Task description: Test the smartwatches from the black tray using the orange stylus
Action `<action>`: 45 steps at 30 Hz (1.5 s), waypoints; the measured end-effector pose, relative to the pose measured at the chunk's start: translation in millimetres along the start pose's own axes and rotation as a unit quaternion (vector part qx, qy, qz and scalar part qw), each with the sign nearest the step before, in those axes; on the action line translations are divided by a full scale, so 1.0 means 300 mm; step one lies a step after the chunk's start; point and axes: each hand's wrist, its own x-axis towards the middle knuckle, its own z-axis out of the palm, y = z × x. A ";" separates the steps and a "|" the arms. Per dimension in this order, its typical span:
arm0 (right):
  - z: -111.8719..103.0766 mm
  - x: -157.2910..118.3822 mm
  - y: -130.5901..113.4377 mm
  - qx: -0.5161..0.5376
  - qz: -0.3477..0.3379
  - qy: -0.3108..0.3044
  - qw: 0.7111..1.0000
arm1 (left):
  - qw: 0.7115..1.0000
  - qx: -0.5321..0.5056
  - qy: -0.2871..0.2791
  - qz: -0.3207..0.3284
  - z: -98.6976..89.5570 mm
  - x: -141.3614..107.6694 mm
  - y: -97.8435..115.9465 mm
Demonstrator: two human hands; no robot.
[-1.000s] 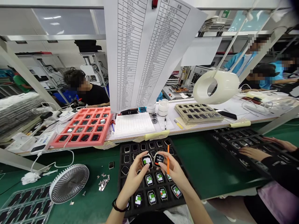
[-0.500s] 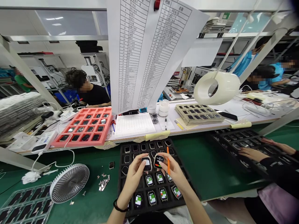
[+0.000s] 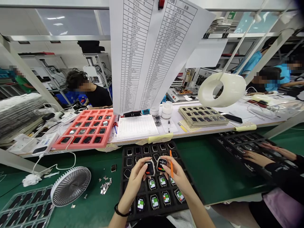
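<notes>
My left hand is closed on a square watch case, its thumb on the screen, which is dark with a red bar. A second watch case, showing white text and red and green bars, is gripped by my right hand. An orange stick also rests in the right hand, pointing up. Both watches are held side by side above a black foam tray. In its slots lie several watches; the nearer ones, such as a lit watch, show green and white screens.
A round fan and small silvery scraps are at the left. One watch lies on the green mat. On the shelf are a pink tray and a beige tray. A co-worker's hands touch black trays at the right.
The screen of the watch in my left hand has changed from a white display to dark with a red bar. The co-worker's hands at the right have shifted slightly.
</notes>
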 end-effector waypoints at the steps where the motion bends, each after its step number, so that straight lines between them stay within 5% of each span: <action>1: 0.000 0.000 -0.001 0.001 0.000 0.001 1.000 | 1.000 -0.008 -0.006 -0.001 -0.001 -0.001 0.001; 19: 0.033 -0.031 0.043 0.019 0.039 0.005 0.999 | 0.999 -0.031 -0.012 -0.014 -0.006 -0.008 -0.019; 26: 0.024 -0.016 0.030 0.041 0.000 0.012 0.999 | 0.998 -0.049 -0.007 0.027 -0.006 0.008 -0.039; 45: -0.004 0.005 0.030 0.008 0.007 0.032 0.999 | 0.999 -0.003 -0.032 0.016 0.019 0.029 -0.038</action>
